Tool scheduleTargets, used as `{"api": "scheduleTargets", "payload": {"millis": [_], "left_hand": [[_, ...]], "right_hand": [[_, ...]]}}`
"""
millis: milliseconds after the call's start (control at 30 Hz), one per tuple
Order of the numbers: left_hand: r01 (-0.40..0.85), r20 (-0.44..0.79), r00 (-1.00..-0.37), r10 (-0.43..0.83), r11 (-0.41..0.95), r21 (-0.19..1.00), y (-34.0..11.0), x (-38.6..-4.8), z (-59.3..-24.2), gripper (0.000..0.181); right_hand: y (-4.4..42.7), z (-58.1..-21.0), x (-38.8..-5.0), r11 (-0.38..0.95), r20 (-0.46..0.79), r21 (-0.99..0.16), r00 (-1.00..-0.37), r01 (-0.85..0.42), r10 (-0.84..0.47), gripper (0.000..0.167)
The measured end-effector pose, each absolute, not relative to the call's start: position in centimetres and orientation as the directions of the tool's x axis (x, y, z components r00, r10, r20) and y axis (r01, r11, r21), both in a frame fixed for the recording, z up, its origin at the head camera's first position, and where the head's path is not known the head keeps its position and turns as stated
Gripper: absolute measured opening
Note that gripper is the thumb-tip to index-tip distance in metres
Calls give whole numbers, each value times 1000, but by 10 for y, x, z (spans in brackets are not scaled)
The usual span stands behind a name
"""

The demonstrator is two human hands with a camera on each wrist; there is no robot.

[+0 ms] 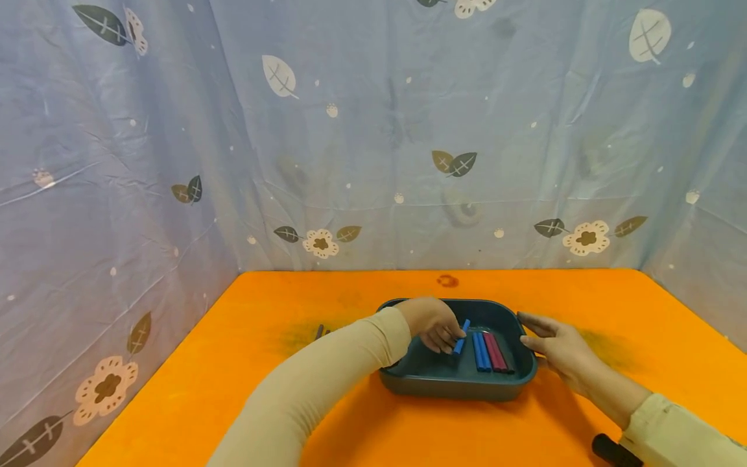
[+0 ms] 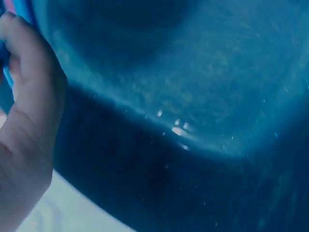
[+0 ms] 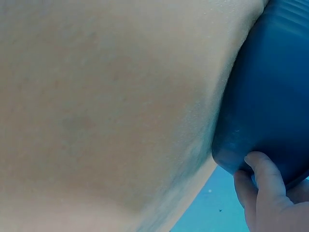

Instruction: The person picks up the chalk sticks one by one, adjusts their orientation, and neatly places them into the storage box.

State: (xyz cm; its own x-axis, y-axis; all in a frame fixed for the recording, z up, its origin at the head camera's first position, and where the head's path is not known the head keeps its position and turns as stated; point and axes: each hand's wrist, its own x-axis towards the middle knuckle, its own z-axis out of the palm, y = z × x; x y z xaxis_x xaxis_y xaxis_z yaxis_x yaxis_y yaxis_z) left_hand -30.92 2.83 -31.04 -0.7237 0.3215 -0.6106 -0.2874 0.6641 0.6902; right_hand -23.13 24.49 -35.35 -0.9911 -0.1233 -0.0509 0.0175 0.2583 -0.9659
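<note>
A dark blue-grey plastic tub stands on the orange table. Reaching into it from the left, my left hand pinches a slim blue stick, tilted above the tub's floor. To the right of that hand, blue sticks and magenta sticks lie side by side on the tub's floor. My right hand touches the tub's right end with fairly straight fingers. In the right wrist view, its fingers rest against the tub's outer wall. Part of the stick is hidden behind my left fingers.
Dark sticks lie on the table left of the tub, partly behind my left sleeve. A black object shows by my right sleeve. A patterned curtain borders the orange table at the back and sides.
</note>
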Motion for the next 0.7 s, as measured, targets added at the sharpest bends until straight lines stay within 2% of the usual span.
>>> {"api": "scheduleTargets", "payload": {"millis": [233, 433, 600, 700], "left_hand": [[-399, -644, -713, 277, 595, 697, 40, -305, -321, 15], [-455, -667, -686, 291, 544, 705, 44, -305, -327, 11], [-499, -675, -678, 290, 492, 713, 42, -307, -322, 17], [-485, -655, -685, 317, 472, 736, 39, -308, -315, 21]], "right_hand": [[244, -354, -230, 250, -51, -968, -991, 19, -122, 58], [243, -352, -230, 253, -42, -967, -991, 8, -128, 58], [243, -353, -230, 254, -35, -967, -992, 3, -122, 58], [243, -353, -230, 249, -32, -969, -992, 1, -123, 58]]}}
